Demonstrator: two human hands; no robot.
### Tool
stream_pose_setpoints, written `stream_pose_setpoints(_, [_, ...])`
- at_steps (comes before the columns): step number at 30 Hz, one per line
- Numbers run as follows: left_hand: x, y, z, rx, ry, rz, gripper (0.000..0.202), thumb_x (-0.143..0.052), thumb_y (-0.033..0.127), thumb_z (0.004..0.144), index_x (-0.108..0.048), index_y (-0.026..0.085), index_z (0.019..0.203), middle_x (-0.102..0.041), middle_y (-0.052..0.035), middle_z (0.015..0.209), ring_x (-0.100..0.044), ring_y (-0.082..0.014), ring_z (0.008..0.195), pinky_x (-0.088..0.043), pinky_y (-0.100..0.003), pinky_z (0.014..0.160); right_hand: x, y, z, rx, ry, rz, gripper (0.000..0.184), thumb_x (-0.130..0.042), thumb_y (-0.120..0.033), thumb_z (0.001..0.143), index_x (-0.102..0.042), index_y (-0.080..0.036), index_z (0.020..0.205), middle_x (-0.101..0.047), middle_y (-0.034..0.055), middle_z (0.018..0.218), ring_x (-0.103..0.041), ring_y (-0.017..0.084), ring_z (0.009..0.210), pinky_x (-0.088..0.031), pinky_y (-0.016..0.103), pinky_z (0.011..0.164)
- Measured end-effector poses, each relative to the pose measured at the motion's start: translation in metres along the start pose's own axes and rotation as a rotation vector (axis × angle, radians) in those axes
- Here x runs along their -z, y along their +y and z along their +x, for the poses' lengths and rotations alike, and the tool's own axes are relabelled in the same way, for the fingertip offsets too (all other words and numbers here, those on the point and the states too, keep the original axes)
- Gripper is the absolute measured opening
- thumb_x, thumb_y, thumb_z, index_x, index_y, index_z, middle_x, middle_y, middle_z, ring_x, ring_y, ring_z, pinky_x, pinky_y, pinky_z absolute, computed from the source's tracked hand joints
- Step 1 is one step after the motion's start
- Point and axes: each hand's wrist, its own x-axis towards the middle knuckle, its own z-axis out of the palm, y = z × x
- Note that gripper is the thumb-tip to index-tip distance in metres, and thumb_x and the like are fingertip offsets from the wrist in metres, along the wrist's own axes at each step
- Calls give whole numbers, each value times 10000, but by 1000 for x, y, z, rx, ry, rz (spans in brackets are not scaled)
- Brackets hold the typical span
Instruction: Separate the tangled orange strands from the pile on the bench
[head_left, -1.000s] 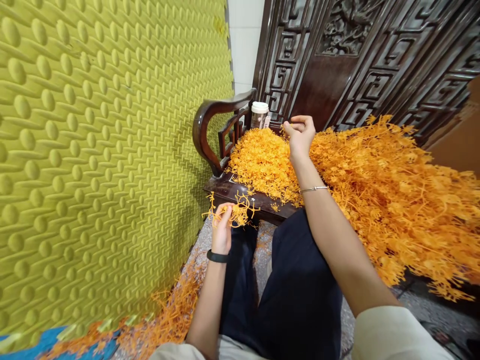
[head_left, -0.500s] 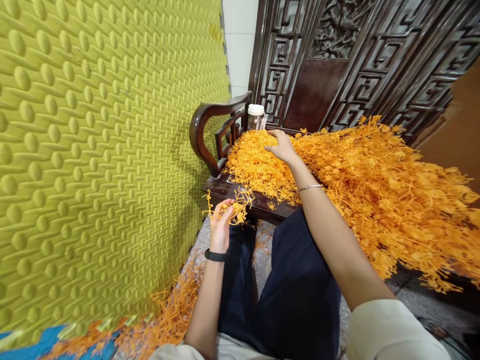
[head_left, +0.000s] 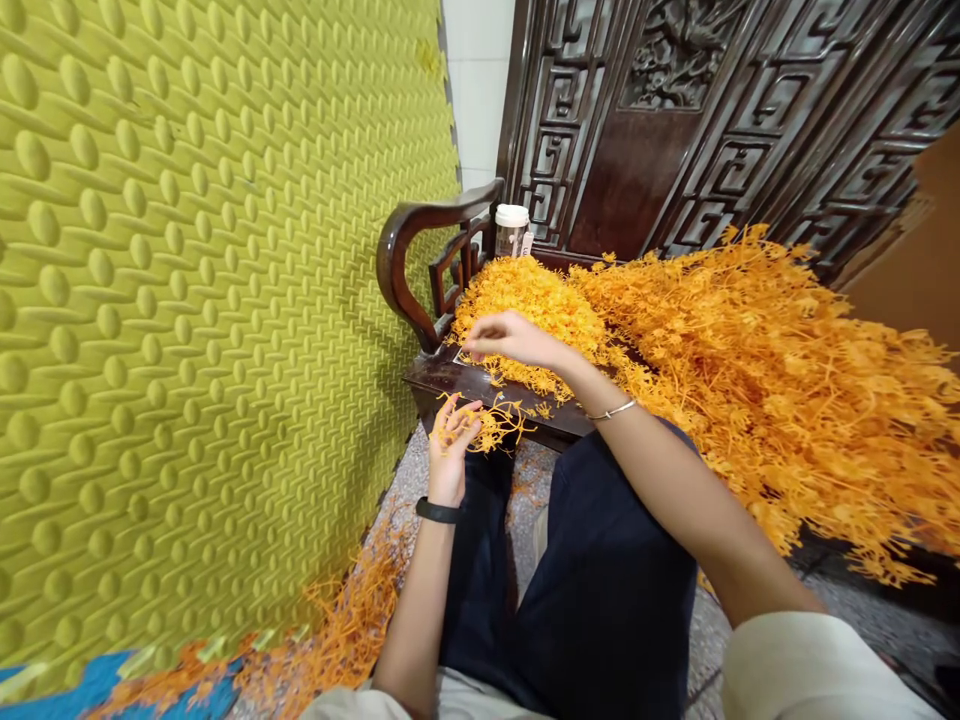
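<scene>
My left hand (head_left: 452,450) is closed on a yellow-orange branching sprig (head_left: 495,425), with thin stems fanning out past the fingertips to the right. Above it, over the front of a dark wooden bench seat (head_left: 442,375), hangs my right hand (head_left: 514,338). Its fingers point left and are drawn together; anything between them is too small or hidden to make out. Behind the right hand lies a heap of short yellow-orange flower-like pieces (head_left: 540,295). A large bundle of orange branching stems (head_left: 810,380) covers the bench to the right.
A lidded cup (head_left: 512,228) stands in the bench's back corner, beside the curved armrest (head_left: 397,235). Textured yellow-green padding (head_left: 187,300) walls off the left. Orange stem scraps (head_left: 345,620) lie on the speckled floor. The carved dark backrest (head_left: 630,180) rises behind.
My right hand has come from above the heap toward me and to the left, its fingers drawing together. My left hand has shifted slightly right, still holding the sprig.
</scene>
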Motion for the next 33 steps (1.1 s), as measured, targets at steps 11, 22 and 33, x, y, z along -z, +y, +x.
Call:
stream_pose_setpoints(11, [3, -10, 1, 13, 100, 134, 500, -731, 203, 585, -567, 174, 1057, -686, -43, 841, -634, -174, 797, -460, -300, 769, -44, 19, -6, -111, -413, -430, 87, -613, -40, 619, -586, -123, 628, -526, -22, 568, -429, 64, 521, -290, 199, 507])
stream_pose_setpoints(22, [-3, -4, 0, 113, 89, 123, 289, -630, 390, 694, -672, 126, 804, -685, -65, 709, -625, -158, 659, -452, -261, 637, -38, 12, -4, -87, -258, -147, 121, -502, -5, 643, -520, -119, 678, -542, -2, 608, -509, 96, 582, -376, 219, 566])
stream_pose_setpoints(33, [-6, -11, 0, 80, 143, 59, 178, -676, 304, 632, -660, 147, 715, -667, -13, 702, -591, -105, 635, -425, -193, 576, -32, 23, -6, -91, -434, -175, 86, -590, -165, 710, -633, -92, 725, -578, 9, 616, -474, 69, 563, -346, 194, 544])
